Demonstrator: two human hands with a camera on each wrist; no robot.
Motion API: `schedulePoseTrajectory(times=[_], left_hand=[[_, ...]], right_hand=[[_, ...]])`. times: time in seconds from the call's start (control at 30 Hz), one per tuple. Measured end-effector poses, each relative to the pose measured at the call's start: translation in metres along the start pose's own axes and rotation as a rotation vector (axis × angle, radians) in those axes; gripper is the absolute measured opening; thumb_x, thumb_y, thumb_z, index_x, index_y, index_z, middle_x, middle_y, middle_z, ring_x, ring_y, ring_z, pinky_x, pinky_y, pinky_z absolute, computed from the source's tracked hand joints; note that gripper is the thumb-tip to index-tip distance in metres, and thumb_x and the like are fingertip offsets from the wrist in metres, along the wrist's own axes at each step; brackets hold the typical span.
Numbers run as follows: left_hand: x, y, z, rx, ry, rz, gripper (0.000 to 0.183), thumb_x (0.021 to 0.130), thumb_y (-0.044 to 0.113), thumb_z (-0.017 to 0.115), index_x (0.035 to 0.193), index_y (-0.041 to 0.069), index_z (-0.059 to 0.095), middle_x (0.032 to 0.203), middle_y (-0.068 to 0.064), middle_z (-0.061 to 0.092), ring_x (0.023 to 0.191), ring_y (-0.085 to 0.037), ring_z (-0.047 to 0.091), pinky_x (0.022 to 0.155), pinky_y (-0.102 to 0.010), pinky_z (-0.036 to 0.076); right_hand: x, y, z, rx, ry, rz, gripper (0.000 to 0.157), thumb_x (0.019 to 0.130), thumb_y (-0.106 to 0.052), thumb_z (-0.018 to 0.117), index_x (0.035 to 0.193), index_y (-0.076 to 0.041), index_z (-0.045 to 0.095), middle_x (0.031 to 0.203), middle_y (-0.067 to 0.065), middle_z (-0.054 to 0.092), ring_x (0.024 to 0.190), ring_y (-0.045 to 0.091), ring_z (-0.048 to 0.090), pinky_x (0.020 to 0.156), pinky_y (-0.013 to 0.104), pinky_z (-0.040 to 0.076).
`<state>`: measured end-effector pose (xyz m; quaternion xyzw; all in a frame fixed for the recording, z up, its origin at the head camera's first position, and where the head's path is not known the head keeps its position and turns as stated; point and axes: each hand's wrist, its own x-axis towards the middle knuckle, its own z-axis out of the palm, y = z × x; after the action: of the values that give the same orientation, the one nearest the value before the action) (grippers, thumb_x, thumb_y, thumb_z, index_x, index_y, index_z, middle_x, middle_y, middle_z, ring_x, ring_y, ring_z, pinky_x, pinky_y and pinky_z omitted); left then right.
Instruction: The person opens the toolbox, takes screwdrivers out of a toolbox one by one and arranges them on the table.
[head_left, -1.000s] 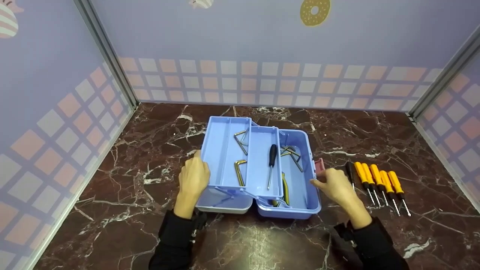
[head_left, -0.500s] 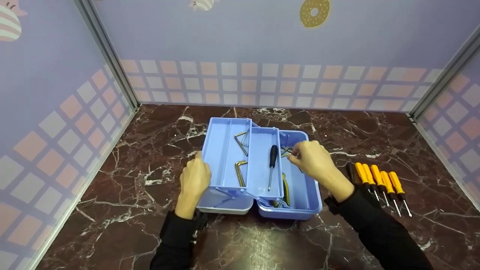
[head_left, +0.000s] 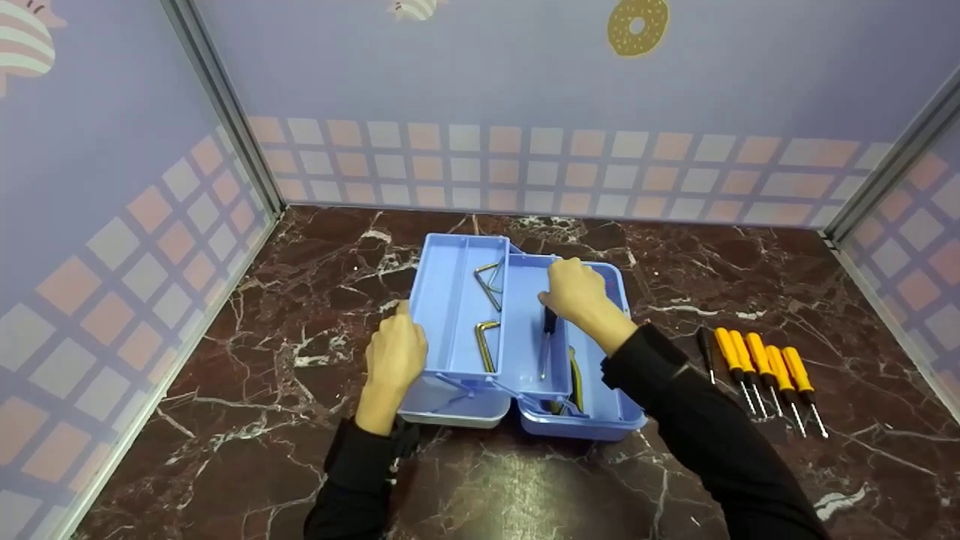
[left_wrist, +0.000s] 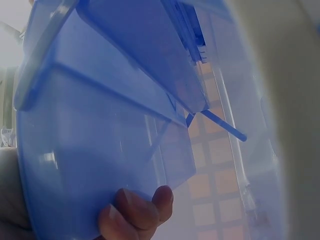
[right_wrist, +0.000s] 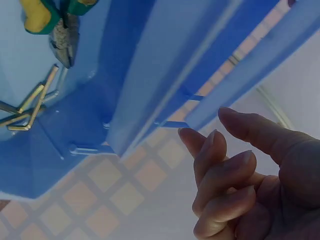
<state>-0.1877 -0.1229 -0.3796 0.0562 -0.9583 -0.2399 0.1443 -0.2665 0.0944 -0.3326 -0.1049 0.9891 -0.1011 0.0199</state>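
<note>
A blue toolbox [head_left: 585, 430] stands with its stepped trays spread leftward. My left hand [head_left: 396, 346] grips the left edge of the upper tray [head_left: 437, 300], its fingertips [left_wrist: 132, 210] curled against the blue plastic. Over the far part of the lower tray [head_left: 523, 352] is my right hand [head_left: 576, 289], partly covering the black handle of a screwdriver [head_left: 550, 322] in the head view. The right wrist view shows its thumb and forefinger apart at a tray's end, with nothing held. L-shaped hex keys [head_left: 484, 349] lie in the upper tray.
Yellow-handled pliers [head_left: 576, 379] and several hex keys [right_wrist: 40, 102] lie in the toolbox's bottom. To its right, several yellow-handled screwdrivers [head_left: 757, 356] and a dark-handled one [head_left: 703, 345] lie on the marble-patterned table [head_left: 262, 450]. Tile-patterned panels [head_left: 525, 161] enclose the back and sides.
My right hand has moved left from the toolbox's right edge, across the bottom compartment, to above the lower tray. The left hand stays on the upper tray's edge.
</note>
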Motion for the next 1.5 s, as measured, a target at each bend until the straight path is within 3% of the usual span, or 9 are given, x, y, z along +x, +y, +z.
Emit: schedulePoseTrajectory(times=[0.33, 0.57, 0.73, 0.87, 1.0, 1.17, 1.33, 1.5], left_hand=[[-0.001, 0.000, 0.001, 0.004, 0.014, 0.022, 0.031, 0.087, 0.006, 0.040, 0.112, -0.008, 0.050, 0.084, -0.026, 0.060, 0.069, -0.044, 0.059, 0.053, -0.050, 0.047], [-0.001, 0.000, 0.001, 0.010, 0.010, 0.002, 0.031, 0.087, 0.007, 0.039, 0.113, -0.007, 0.049, 0.085, -0.026, 0.060, 0.070, -0.044, 0.059, 0.055, -0.050, 0.047], [-0.001, 0.000, 0.001, 0.014, 0.003, 0.010, 0.033, 0.087, 0.006, 0.040, 0.114, -0.008, 0.049, 0.085, -0.026, 0.060, 0.069, -0.043, 0.059, 0.053, -0.049, 0.047], [0.000, 0.001, 0.001, 0.009, -0.013, 0.001, 0.036, 0.086, 0.006, 0.040, 0.118, -0.008, 0.048, 0.088, -0.025, 0.060, 0.070, -0.043, 0.059, 0.053, -0.049, 0.047], [0.001, 0.000, 0.001, 0.010, -0.013, -0.014, 0.034, 0.086, 0.006, 0.040, 0.116, -0.007, 0.048, 0.090, -0.026, 0.060, 0.073, -0.044, 0.058, 0.057, -0.051, 0.047], [0.001, 0.001, 0.000, 0.008, -0.014, -0.017, 0.033, 0.087, 0.007, 0.039, 0.115, -0.006, 0.049, 0.089, -0.026, 0.060, 0.073, -0.044, 0.058, 0.057, -0.051, 0.047], [0.001, 0.001, 0.001, 0.008, -0.019, -0.014, 0.034, 0.087, 0.007, 0.039, 0.118, -0.006, 0.048, 0.089, -0.026, 0.060, 0.072, -0.043, 0.059, 0.056, -0.050, 0.047], [0.001, 0.001, 0.000, 0.015, -0.016, -0.011, 0.034, 0.087, 0.007, 0.039, 0.117, -0.006, 0.048, 0.089, -0.025, 0.060, 0.071, -0.043, 0.059, 0.056, -0.050, 0.047]], right_hand=[[0.015, -0.001, 0.019, -0.072, -0.033, 0.057, 0.024, 0.078, -0.017, 0.060, 0.092, 0.002, 0.062, 0.102, 0.023, 0.058, 0.089, 0.039, 0.057, 0.067, 0.048, 0.048], [0.014, -0.007, 0.029, -0.139, 0.055, 0.039, 0.023, 0.075, -0.014, 0.062, 0.090, 0.002, 0.063, 0.094, 0.021, 0.062, 0.080, 0.036, 0.060, 0.060, 0.047, 0.049], [0.012, -0.012, 0.038, -0.171, 0.115, 0.007, 0.014, 0.078, -0.006, 0.055, 0.083, 0.002, 0.064, 0.087, 0.019, 0.063, 0.078, 0.035, 0.061, 0.058, 0.046, 0.049], [0.010, -0.014, 0.039, -0.173, 0.116, 0.000, 0.015, 0.079, -0.004, 0.051, 0.081, 0.001, 0.064, 0.086, 0.018, 0.063, 0.079, 0.036, 0.061, 0.060, 0.047, 0.049], [0.009, -0.015, 0.035, -0.144, 0.088, 0.002, 0.014, 0.076, -0.011, 0.058, 0.081, 0.000, 0.065, 0.088, 0.019, 0.063, 0.079, 0.036, 0.061, 0.060, 0.047, 0.049], [0.007, -0.014, 0.028, -0.055, 0.038, -0.024, 0.025, 0.070, -0.020, 0.069, 0.080, 0.001, 0.062, 0.090, 0.022, 0.061, 0.081, 0.040, 0.059, 0.062, 0.048, 0.049], [0.007, -0.010, 0.020, 0.075, -0.038, -0.053, 0.024, 0.073, -0.020, 0.068, 0.073, 0.000, 0.055, 0.078, 0.018, 0.059, 0.072, 0.034, 0.058, 0.061, 0.043, 0.047], [0.008, -0.005, 0.009, 0.156, -0.048, -0.094, 0.020, 0.075, -0.017, 0.066, 0.066, -0.001, 0.056, 0.062, 0.010, 0.056, 0.061, 0.025, 0.056, 0.065, 0.039, 0.046]])
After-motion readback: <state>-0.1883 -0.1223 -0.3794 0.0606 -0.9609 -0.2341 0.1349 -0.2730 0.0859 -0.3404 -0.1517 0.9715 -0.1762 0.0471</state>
